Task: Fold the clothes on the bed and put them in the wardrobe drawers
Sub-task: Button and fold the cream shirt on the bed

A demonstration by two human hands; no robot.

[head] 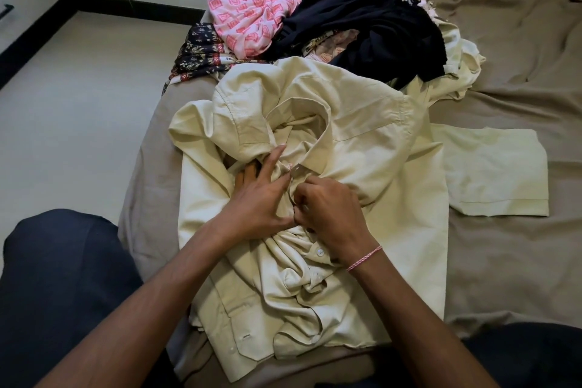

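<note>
Two knees (pixel 63 277) in dark blue trousers flank one cream shirt (pixel 393 198), which lies crumpled, front up and collar away, at the bed's (pixel 504 261) near edge. The left hand (pixel 261 198) presses it with spread fingers. The right hand (pixel 330 211) pinches its button strip. Four garments are heaped beyond: a pink patterned top (pixel 248 19), a black garment (pixel 362 16), a dark flowered cloth (pixel 198 53) and a second cream garment (pixel 463 57).

The light was dim, soft and even. The pale floor (pixel 78 88) at the left and the cream shirt (pixel 362 151) at the centre were brightest, without glare. The black garment (pixel 371 19) lost its folds to shadow, and the lower corners sank dark. Wide-angle distortion bowed the bed (pixel 504 261) towards the frame edges. Detail was slightly soft throughout.
</note>
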